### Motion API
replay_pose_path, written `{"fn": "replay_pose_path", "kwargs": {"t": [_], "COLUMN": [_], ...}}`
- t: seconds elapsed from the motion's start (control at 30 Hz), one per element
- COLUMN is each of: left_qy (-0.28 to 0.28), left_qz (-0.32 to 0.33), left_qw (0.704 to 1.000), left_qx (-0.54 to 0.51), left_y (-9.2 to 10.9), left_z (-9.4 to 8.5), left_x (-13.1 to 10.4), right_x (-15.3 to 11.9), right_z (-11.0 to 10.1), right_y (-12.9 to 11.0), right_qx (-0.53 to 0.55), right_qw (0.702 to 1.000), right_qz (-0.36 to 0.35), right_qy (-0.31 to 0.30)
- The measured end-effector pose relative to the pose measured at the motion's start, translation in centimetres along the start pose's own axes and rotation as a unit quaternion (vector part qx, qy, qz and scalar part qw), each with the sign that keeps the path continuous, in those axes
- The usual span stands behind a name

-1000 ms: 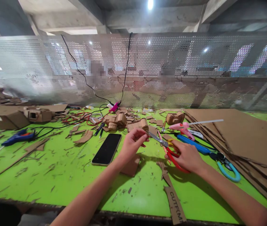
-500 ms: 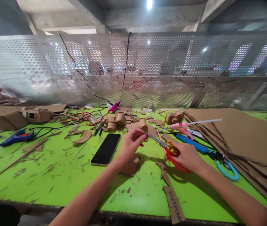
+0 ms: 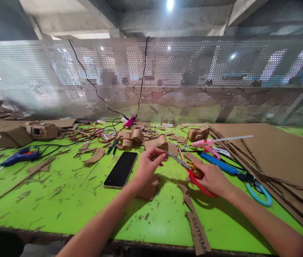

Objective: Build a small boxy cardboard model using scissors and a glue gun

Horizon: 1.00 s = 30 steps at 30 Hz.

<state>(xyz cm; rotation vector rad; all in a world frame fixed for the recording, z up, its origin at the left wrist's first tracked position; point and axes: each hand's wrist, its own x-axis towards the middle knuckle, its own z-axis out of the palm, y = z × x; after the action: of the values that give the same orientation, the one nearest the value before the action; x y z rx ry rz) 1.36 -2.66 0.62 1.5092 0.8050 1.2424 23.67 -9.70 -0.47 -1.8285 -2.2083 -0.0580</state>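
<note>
My right hand [image 3: 211, 178] is closed around the red and yellow handles of a pair of scissors [image 3: 179, 160]. The blades point up and left, with their tips at the fingers of my left hand [image 3: 151, 162]. Those fingers are pinched together, and whatever they hold is too small or hidden to name. Under the left hand a square piece of cardboard [image 3: 148, 189] lies partly covered on the green table. A black phone [image 3: 121, 170] rests just left of that hand. Below the scissors is a torn cardboard strip [image 3: 197, 232] with printed letters.
Cardboard camera-like models [image 3: 130, 137] and scraps lie behind my hands. A pink glue gun [image 3: 207, 144], a blue cutter [image 3: 218, 164], turquoise-handled scissors [image 3: 260, 194] and stacked cardboard sheets [image 3: 282, 153] are at right. A blue glue gun [image 3: 20, 157] lies left. A perforated screen [image 3: 151, 78] stands behind.
</note>
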Motion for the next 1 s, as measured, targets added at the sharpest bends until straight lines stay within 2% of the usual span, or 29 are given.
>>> {"fn": "replay_pose_path", "kwargs": {"t": [0.33, 0.4, 0.57, 0.63, 1.0], "left_qy": [0.011, 0.016, 0.024, 0.025, 0.024], "left_qz": [0.008, 0.009, 0.014, 0.019, 0.023], "left_qw": [1.0, 1.0, 1.0, 0.999, 0.999], "left_qx": [-0.007, -0.011, -0.011, -0.011, 0.0], "left_y": [0.2, 0.1, 0.0, 0.0, 0.0], "left_z": [0.0, 0.0, 0.1, 0.1, 0.0], "left_x": [-0.1, 0.0, 0.0, 0.0, -0.1], "right_x": [0.0, 0.0, 0.2, 0.2, 0.0], "right_z": [-0.3, -0.1, 0.5, 0.7, 0.8], "right_y": [-0.4, -0.3, 0.3, 0.5, -0.4], "right_qx": [-0.028, 0.003, 0.159, 0.182, 0.112], "right_qw": [0.999, 1.0, 0.987, 0.983, 0.993], "right_qz": [0.004, 0.008, 0.008, 0.003, -0.014], "right_qy": [-0.016, -0.008, -0.001, -0.008, -0.033]}}
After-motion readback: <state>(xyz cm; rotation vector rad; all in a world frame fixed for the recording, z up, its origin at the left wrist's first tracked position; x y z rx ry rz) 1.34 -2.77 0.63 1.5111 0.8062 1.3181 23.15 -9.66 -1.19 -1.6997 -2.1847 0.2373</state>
